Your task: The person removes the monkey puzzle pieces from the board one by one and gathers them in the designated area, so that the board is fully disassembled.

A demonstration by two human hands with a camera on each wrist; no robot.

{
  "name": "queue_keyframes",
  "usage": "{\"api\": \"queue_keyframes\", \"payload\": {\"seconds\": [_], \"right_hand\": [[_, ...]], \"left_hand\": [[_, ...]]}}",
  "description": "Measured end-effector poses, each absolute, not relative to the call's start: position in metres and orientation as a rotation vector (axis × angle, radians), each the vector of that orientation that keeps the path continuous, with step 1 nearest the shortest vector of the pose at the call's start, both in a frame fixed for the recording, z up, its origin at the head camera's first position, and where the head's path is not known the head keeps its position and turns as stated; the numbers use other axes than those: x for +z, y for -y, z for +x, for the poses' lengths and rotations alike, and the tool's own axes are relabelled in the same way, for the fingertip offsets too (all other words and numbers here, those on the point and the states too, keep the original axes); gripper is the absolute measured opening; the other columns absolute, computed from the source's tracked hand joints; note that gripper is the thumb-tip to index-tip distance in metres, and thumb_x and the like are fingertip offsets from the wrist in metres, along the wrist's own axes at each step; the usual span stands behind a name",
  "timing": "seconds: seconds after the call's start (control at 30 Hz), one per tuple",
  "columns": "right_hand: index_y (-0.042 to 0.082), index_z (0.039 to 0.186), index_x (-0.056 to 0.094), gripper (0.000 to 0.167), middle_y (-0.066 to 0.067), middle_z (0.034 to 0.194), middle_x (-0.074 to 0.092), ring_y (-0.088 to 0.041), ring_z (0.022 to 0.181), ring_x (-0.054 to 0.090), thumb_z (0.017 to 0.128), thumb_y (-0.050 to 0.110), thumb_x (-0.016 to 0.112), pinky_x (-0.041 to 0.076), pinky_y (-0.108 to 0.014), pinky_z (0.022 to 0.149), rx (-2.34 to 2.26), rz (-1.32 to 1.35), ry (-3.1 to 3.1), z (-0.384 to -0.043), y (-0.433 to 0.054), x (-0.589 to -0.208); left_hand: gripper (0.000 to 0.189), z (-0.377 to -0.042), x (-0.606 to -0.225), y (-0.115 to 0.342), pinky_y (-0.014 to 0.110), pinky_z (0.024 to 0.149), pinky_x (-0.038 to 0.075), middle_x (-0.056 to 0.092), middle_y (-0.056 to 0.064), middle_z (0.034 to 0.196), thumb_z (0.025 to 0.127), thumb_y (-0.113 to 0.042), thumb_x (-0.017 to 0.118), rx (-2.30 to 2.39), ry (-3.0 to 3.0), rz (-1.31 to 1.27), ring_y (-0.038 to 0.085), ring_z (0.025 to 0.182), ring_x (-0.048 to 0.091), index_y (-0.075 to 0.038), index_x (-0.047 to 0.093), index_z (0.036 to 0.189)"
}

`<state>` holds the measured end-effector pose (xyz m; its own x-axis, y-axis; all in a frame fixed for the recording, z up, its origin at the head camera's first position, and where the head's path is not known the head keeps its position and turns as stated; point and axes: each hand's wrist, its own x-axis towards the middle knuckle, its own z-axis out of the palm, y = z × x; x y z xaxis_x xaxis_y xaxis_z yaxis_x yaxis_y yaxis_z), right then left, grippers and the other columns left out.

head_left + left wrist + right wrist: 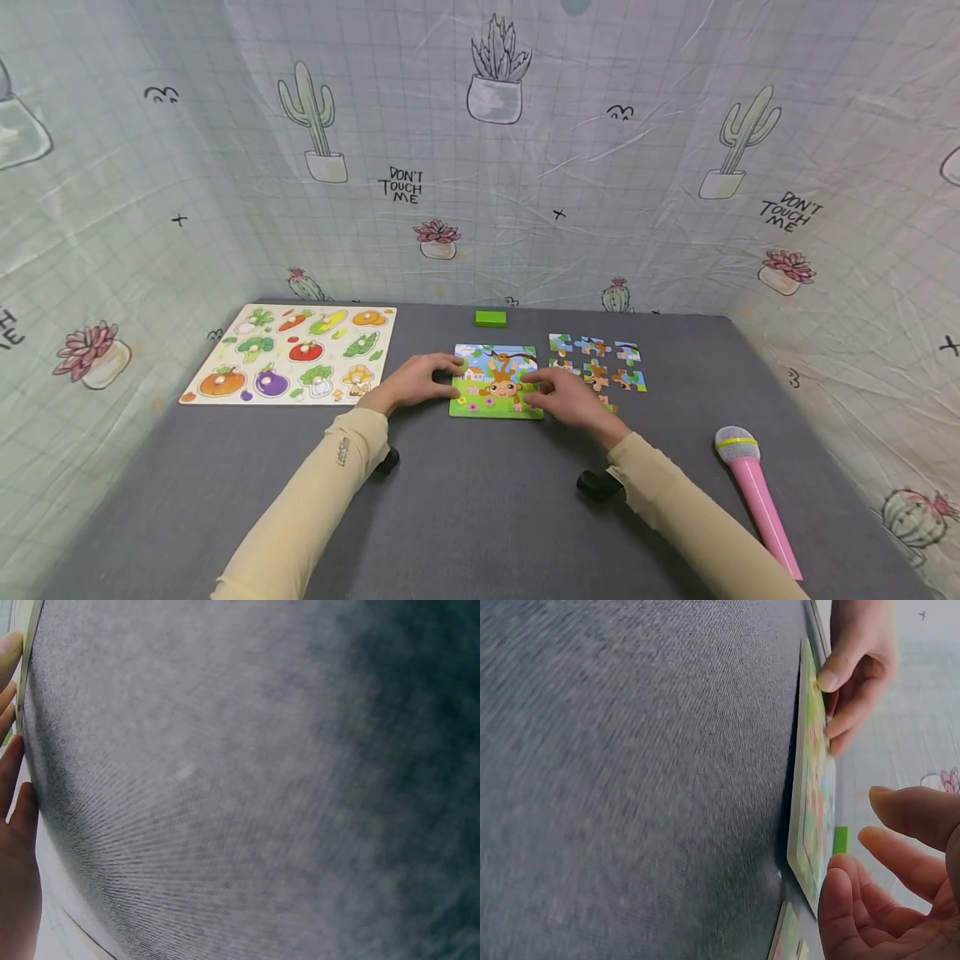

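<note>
A square jigsaw board (487,375) with a monkey picture lies flat on the dark table between both hands. The left hand (416,382) rests its fingertips and thumb at the board's left edge; the right wrist view shows that left hand (864,664) across the board (810,795). Over the board's right side is the right hand (572,402), its fingertips overlapping the picture near the monkey's face. In the right wrist view, this right hand (900,892) has loosely bent fingers with nothing between them. Only part of the left hand (16,862) enters the left wrist view.
Several loose jigsaw pieces (597,375) lie right of the board, some hidden behind the right hand. A vegetable peg puzzle (258,329) sits at the back left. A green block (491,318) is behind the board. A pink toy microphone (761,500) lies at the right.
</note>
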<state>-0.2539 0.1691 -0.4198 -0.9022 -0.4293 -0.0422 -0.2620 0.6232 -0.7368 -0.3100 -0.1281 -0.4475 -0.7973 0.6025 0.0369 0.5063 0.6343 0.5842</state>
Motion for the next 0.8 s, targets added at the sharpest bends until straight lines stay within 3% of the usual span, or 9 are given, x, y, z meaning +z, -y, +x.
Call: {"api": "queue_keyframes", "payload": {"seconds": [0.13, 0.3, 0.6, 0.8], "right_hand": [[-0.002, 0.127, 0.063, 0.036, -0.016, 0.111, 0.067, -0.02, 0.082, 0.064, 0.094, 0.013, 0.066, 0.048, -0.031, 0.058, -1.096, -0.589, -2.644, -0.2557, -0.1641, -0.4242], [-0.001, 0.124, 0.065, 0.035, -0.017, 0.118, 0.063, -0.019, 0.088, 0.066, 0.093, 0.012, 0.067, 0.051, -0.03, 0.06, -1.086, -0.597, -2.633, -0.2545, -0.1638, -0.4274], [-0.003, 0.123, 0.065, 0.034, -0.017, 0.112, 0.067, -0.017, 0.081, 0.065, 0.092, 0.01, 0.067, 0.052, -0.03, 0.06, -1.056, -0.694, -2.621, -0.2533, -0.1643, -0.4259], [-0.002, 0.122, 0.066, 0.033, -0.02, 0.113, 0.06, -0.02, 0.084, 0.062, 0.091, 0.01, 0.069, 0.051, -0.03, 0.063, -1.022, -0.74, -2.64, -0.2517, -0.1654, -0.427]], "left_hand": [[0.038, -0.3099, -0.4476, 0.1286, 0.047, 0.112, 0.035, 0.054, 0.01, 0.141, 0.089, -0.026, 0.073, 0.889, -2.69, 0.925, 0.031, 0.134, 0.045, -0.006, 0.069, 0.121], [0.039, -0.309, -0.4452, 0.1284, 0.047, 0.113, 0.035, 0.054, 0.01, 0.141, 0.089, -0.026, 0.073, 0.881, -2.687, 0.917, 0.031, 0.134, 0.044, -0.006, 0.069, 0.121], [0.039, -0.3103, -0.4437, 0.1268, 0.047, 0.112, 0.036, 0.055, 0.009, 0.14, 0.088, -0.026, 0.074, 0.875, -2.682, 0.914, 0.029, 0.133, 0.046, -0.006, 0.069, 0.121], [0.04, -0.3109, -0.4451, 0.1273, 0.047, 0.112, 0.036, 0.054, 0.01, 0.141, 0.088, -0.027, 0.074, 0.884, -2.68, 0.924, 0.03, 0.134, 0.046, -0.005, 0.068, 0.122]]}}
